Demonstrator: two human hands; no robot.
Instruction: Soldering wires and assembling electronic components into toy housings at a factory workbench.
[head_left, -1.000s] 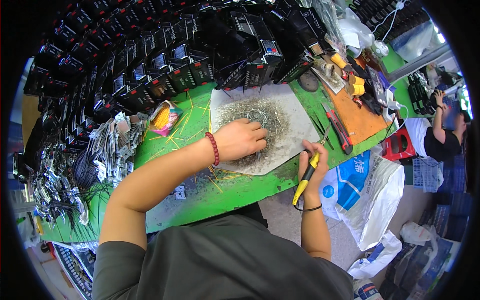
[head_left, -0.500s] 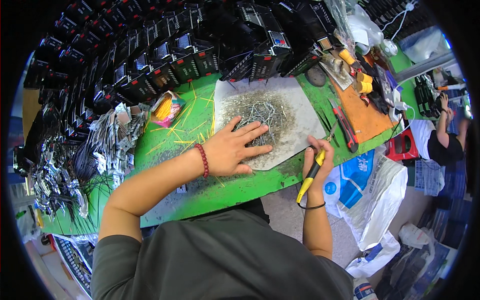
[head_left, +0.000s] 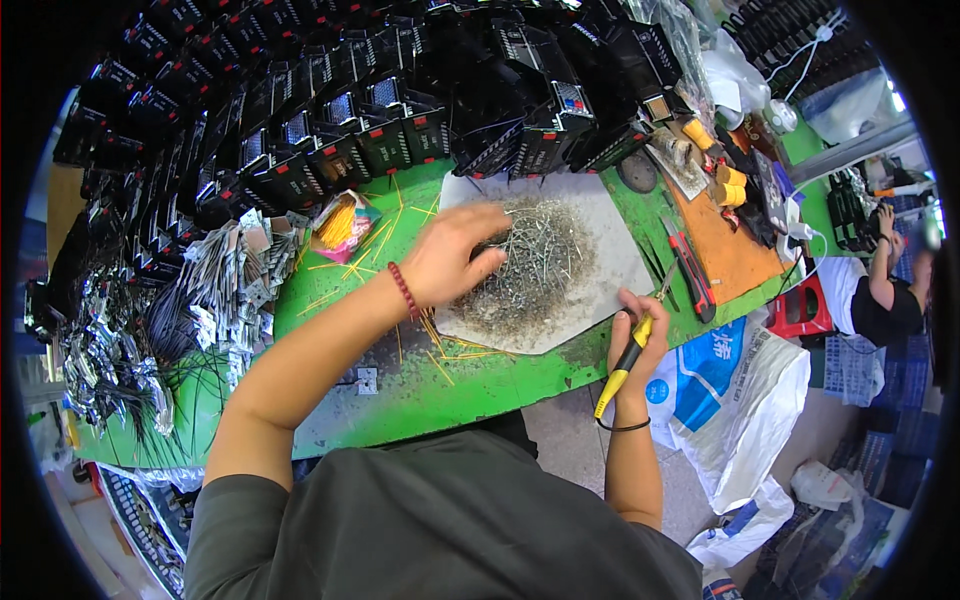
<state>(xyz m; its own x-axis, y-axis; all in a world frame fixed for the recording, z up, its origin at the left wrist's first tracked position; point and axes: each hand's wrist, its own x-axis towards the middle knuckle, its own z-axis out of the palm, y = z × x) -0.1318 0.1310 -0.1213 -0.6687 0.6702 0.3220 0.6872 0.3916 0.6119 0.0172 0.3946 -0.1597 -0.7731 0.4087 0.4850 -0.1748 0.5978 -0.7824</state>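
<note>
My right hand point(head_left: 641, 345) is wrapped round a yellow-and-black soldering iron point(head_left: 625, 362) at the table's near edge, its metal tip pointing up and away. A thin dark cord runs from the handle's lower end. My left hand point(head_left: 455, 255), with a red bead bracelet at the wrist, is over the left side of a white sheet point(head_left: 620, 270). Its thumb stands apart from the slightly bent fingers, and I see nothing held. Beside the fingers lies a loose tangle of thin silvery wire point(head_left: 545, 240) among dark grey specks and crumbs.
Black housings point(head_left: 385, 125) stand in rows behind. Metal plates with black leads point(head_left: 235, 265) are heaped left. A pink-and-white packet of yellow sticks point(head_left: 342, 225), a red-and-black utility knife point(head_left: 690, 270), tweezers point(head_left: 660, 265) and an orange board point(head_left: 725, 240) surround the sheet. Another person point(head_left: 880, 295) is far right.
My left hand has lifted from its flat, spread pose on the sheet and moved up and left, uncovering more of the wire tangle. The right hand keeps its grip on the soldering iron.
</note>
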